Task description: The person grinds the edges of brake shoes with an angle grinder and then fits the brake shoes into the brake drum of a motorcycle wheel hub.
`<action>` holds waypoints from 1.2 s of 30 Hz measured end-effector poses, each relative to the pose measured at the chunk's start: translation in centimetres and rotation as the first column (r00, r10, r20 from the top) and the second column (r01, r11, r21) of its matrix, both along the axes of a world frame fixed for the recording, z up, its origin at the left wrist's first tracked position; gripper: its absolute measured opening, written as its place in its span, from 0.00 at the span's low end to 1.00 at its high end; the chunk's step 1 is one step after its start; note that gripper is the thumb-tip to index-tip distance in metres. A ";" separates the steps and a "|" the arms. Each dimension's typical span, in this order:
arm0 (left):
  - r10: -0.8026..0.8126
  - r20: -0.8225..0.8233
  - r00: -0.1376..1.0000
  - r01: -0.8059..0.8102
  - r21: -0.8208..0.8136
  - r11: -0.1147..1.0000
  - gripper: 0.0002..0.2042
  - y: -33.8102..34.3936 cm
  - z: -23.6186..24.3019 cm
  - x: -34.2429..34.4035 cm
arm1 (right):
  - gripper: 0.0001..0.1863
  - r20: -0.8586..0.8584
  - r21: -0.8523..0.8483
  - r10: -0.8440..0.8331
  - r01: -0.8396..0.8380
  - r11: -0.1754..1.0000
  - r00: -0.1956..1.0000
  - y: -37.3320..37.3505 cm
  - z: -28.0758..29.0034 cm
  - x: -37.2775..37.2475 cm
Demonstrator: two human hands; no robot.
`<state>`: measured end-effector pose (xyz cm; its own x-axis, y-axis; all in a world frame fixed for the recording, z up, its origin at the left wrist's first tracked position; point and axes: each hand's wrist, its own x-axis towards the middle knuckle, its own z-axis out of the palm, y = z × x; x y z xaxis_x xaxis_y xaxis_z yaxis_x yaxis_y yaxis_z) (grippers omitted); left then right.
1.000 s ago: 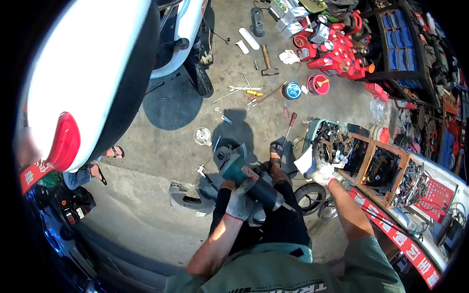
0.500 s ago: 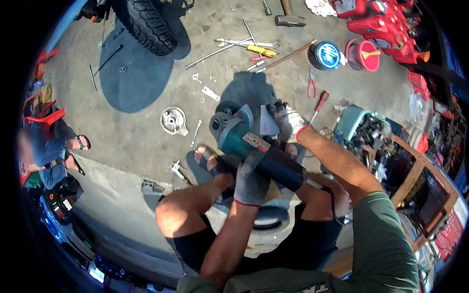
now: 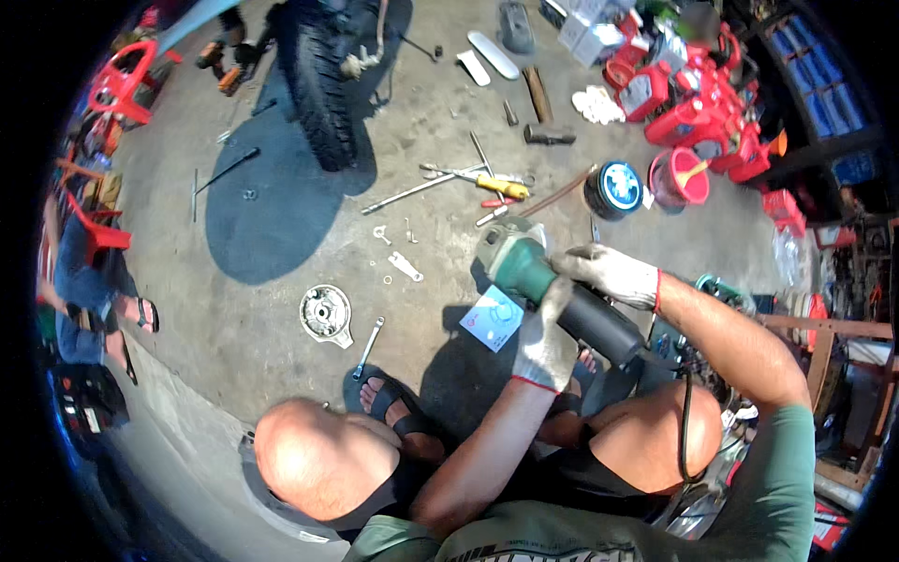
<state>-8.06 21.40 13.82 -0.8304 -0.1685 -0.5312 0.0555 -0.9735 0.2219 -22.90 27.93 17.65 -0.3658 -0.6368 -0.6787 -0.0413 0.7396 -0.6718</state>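
A person in a green shirt sits with bent knees, and both gloved hands are at a grinder (image 3: 524,272) in the middle of the frame, just right of centre. The grinder is held up at a slant: its grey metal head points to the upper left, the green section comes next, and the dark body runs down to the lower right, where a black cord (image 3: 686,421) loops past the knee. The left hand (image 3: 546,339) comes up from below and is wrapped around the body where green meets dark. The right hand (image 3: 611,273) lies along the upper right side of the green part with its fingers curled toward it; how firmly it grips cannot be told.

A pale square card (image 3: 492,318) appears just below the grinder's head. Left of it on the floor (image 3: 281,365) are a wrench (image 3: 369,348) near the sandalled foot and a round metal part (image 3: 325,315). Above the grinder lie a screwdriver with a yellow handle (image 3: 503,187) and, farther up, a hammer (image 3: 549,136). A dark tub (image 3: 615,190) and a red bucket (image 3: 679,176) stand side by side at upper right. A tyre (image 3: 318,103) stands at upper left.
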 end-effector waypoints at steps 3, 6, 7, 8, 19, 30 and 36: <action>0.044 -0.053 0.998 -0.046 -0.055 0.997 0.25 1.1 4.6 0.5 | 0.32 0.042 -0.097 -0.082 0.086 0.992 0.996 -0.6 6.2 1.8; 0.070 -0.237 0.969 -0.136 -0.278 0.951 0.33 1.6 7.7 0.3 | 0.32 0.235 -0.084 -0.113 0.136 0.987 0.965 -0.7 12.1 1.9; 0.036 -0.207 0.978 -0.125 -0.440 0.889 0.34 1.8 8.4 0.0 | 0.32 0.189 -0.115 -0.053 0.076 0.991 0.981 -0.8 13.8 2.0; 0.009 -0.183 0.983 -0.118 -0.595 0.795 0.35 1.7 9.0 -0.3 | 0.33 0.146 -0.087 -0.043 0.056 0.995 0.988 -0.8 15.3 2.2; -0.185 0.089 0.979 0.120 -0.979 0.165 0.18 -4.4 2.6 2.6 | 0.29 -0.178 -0.233 -0.324 0.280 0.931 0.929 7.5 8.0 3.1; 0.111 0.795 0.596 0.799 -0.575 -0.175 0.36 -5.4 -15.5 9.5 | 0.31 -0.183 -0.143 -0.515 0.495 0.857 0.838 13.6 -16.9 5.6; 0.176 0.753 0.634 0.677 -0.431 -0.596 0.51 -3.3 -17.4 7.9 | 0.32 -0.034 -0.180 -0.616 0.602 0.778 0.787 15.1 -20.3 4.6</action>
<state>-0.17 18.06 -3.55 -0.8388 -0.4619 -0.2883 -0.5414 0.7639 0.3512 -18.33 42.99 -2.69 -0.7642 -0.3522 -0.5403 0.3201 0.5201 -0.7918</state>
